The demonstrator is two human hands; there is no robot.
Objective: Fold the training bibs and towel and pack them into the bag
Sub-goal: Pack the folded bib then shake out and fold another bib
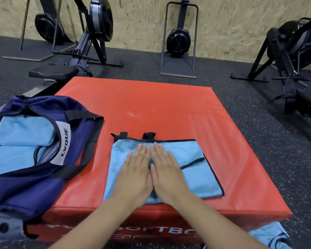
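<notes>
Bib (192,169) on box (169,108); bag (43,186) left.

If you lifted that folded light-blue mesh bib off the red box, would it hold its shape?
Probably not. The light-blue mesh bib with black trim looks thin and lies flat under both the left hand and right hand, so it would likely droop and unfold. It seems light, and could slide on the smooth red padded box.

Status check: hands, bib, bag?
Left hand and right hand flat, pressing folded bib on red box. Bag open at left, blue fabric inside. Nothing blocking.
</notes>
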